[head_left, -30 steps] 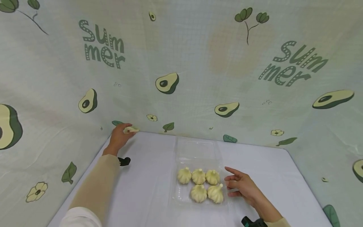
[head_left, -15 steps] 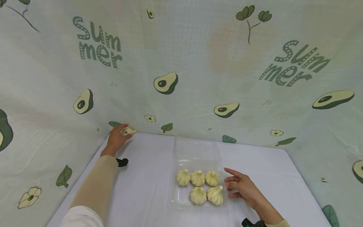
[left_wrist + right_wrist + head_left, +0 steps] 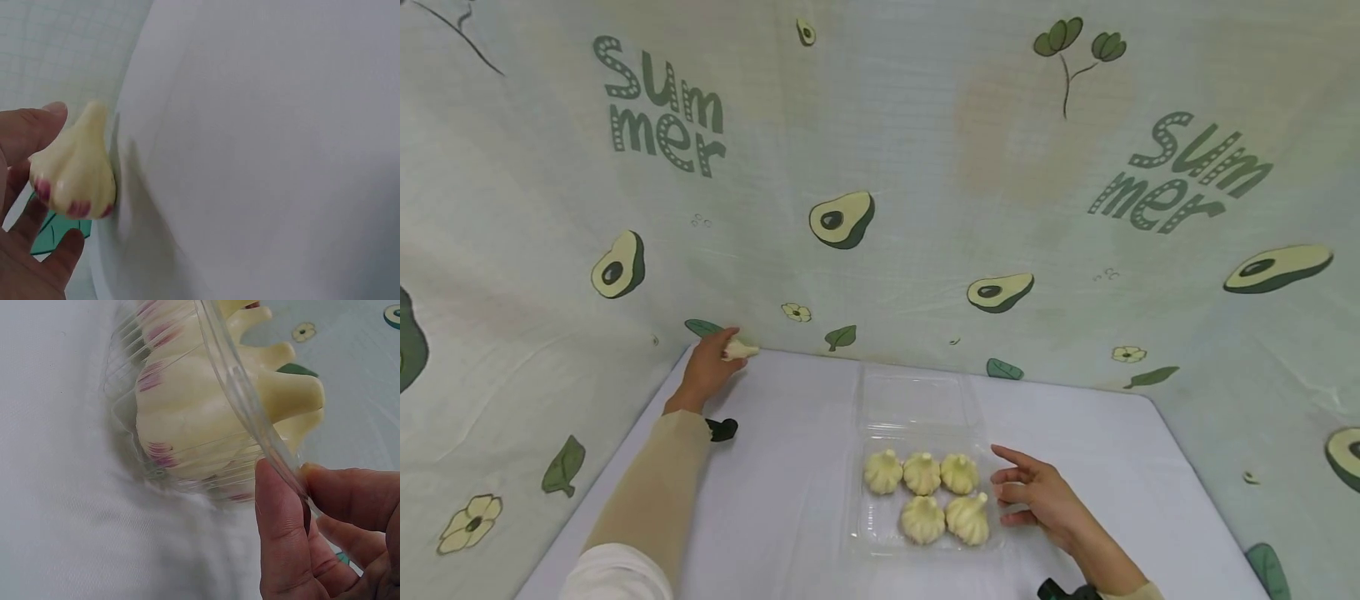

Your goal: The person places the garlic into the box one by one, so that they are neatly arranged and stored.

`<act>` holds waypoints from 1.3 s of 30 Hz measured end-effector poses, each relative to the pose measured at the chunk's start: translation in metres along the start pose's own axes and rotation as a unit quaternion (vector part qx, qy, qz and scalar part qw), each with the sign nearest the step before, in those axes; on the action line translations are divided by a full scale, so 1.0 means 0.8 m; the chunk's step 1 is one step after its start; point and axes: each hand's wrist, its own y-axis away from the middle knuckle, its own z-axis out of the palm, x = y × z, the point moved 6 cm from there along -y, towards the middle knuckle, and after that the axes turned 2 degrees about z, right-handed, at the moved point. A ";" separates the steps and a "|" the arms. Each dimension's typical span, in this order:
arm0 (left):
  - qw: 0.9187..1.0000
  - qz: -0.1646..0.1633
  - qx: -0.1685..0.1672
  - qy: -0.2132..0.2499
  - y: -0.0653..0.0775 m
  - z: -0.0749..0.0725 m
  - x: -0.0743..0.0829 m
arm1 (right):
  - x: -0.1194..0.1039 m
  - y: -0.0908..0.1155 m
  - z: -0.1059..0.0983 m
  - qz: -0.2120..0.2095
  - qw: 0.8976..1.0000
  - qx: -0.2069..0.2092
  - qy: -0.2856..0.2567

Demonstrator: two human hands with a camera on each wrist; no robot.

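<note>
At the table's far left corner my left hand (image 3: 710,364) holds a garlic bulb (image 3: 78,172) between thumb and fingers, its stem tilted to the right in the head view. Pink streaks mark the bulb's base in the left wrist view. My right hand (image 3: 1037,497) is at the right side of a clear plastic container (image 3: 865,525), pinching its rim (image 3: 265,447) between thumb and forefinger. Inside that container several garlic bulbs (image 3: 922,520) stand in two rows, stems up. The near row has a gap at its left end.
The container's clear lid (image 3: 917,400) lies folded back toward the rear of the white-covered table (image 3: 790,467). A pale curtain (image 3: 910,167) printed with avocados and lettering rises right behind the table and along both sides.
The head view has shifted slightly. My left hand, still holding the garlic bulb, sits a touch lower against the table's back edge. My right hand keeps its place on the container.
</note>
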 end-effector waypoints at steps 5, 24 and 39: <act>1.000 -0.001 0.021 0.004 0.009 -0.002 0.002 | 0.005 0.001 0.001 0.001 1.000 -0.002 -0.003; 0.999 -0.031 0.006 0.030 0.035 -0.002 -0.016 | 0.003 0.001 0.001 -0.001 1.000 -0.012 -0.006; 0.997 -0.054 0.012 0.051 0.049 0.003 -0.013 | 0.001 -0.003 0.000 -0.001 1.000 -0.008 -0.003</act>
